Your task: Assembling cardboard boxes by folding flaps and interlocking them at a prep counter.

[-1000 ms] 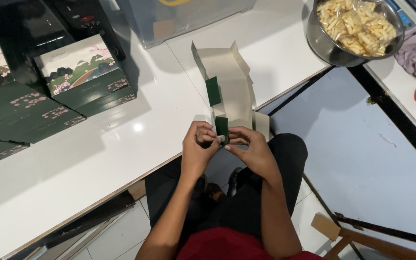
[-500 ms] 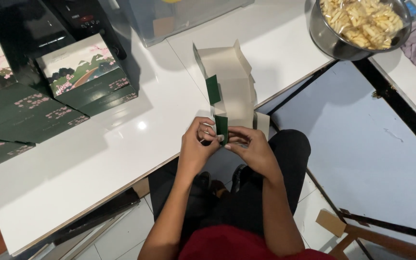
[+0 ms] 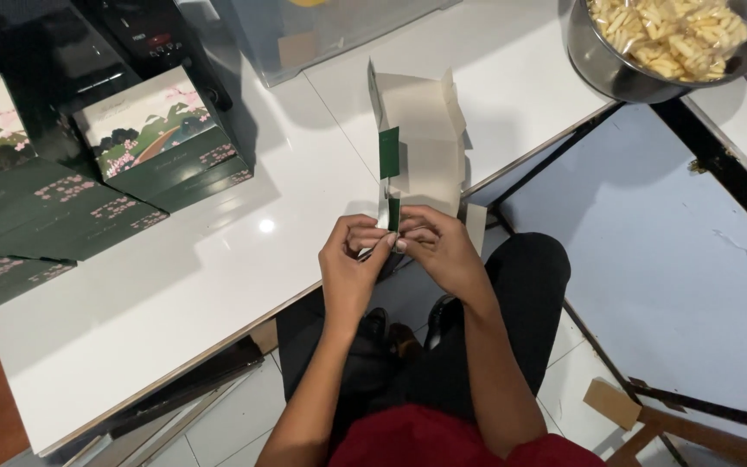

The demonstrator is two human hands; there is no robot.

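Observation:
An unfolded cardboard box blank point(image 3: 421, 143), pale inside with dark green flaps, lies over the near edge of the white table point(image 3: 218, 259). My left hand point(image 3: 352, 264) and my right hand point(image 3: 438, 246) meet at its near end, fingers pinched on a small green flap of the blank. Both hands sit just beyond the table edge, above my lap.
Finished green boxes point(image 3: 162, 138) with printed landscape lids stand stacked at the left and far left. A clear plastic bin point(image 3: 322, 30) is at the back. A metal bowl of pale snack sticks point(image 3: 663, 39) sits at the top right. Tiled floor lies below.
The view has shifted slightly. My hands stay pinched on the blank's near flap, with only small finger movement.

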